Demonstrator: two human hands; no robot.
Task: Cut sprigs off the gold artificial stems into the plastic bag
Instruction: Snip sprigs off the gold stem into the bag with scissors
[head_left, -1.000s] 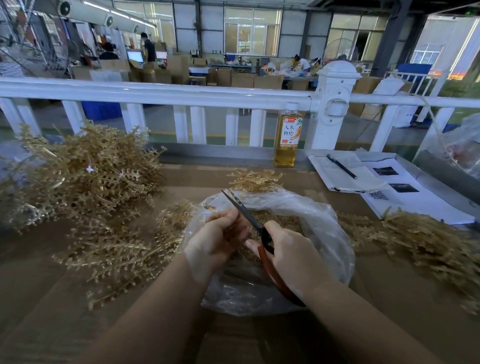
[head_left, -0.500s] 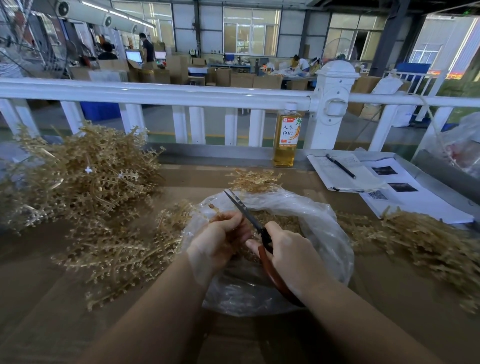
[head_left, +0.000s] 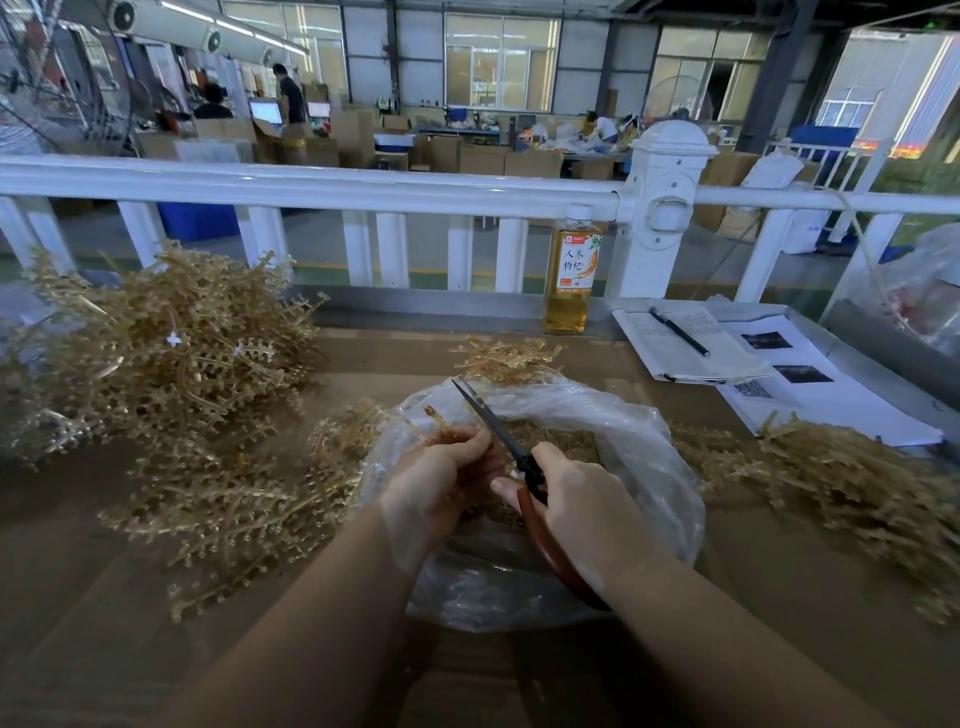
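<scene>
A clear plastic bag (head_left: 644, 447) lies open on the brown table, with cut gold sprigs (head_left: 566, 441) inside. Above its mouth my left hand (head_left: 441, 483) grips a thin gold stem (head_left: 436, 418) whose bare end sticks up past my fingers. My right hand (head_left: 576, 499) holds scissors (head_left: 498, 426) with red-brown handles, blades nearly together and pointing up-left beside the stem. A big heap of gold stems (head_left: 171, 343) sits at the left, with more stems (head_left: 234, 499) spread beside the bag.
Another gold pile (head_left: 852, 483) lies at the right. A drink bottle (head_left: 571, 280) stands by the white railing (head_left: 363, 187). Papers with a pen (head_left: 680, 332) lie at back right. A small sprig cluster (head_left: 504, 358) sits behind the bag.
My left hand has turned the stem a little, so more of its end shows above my fingers. The scissors stay at nearly the same place and angle.
</scene>
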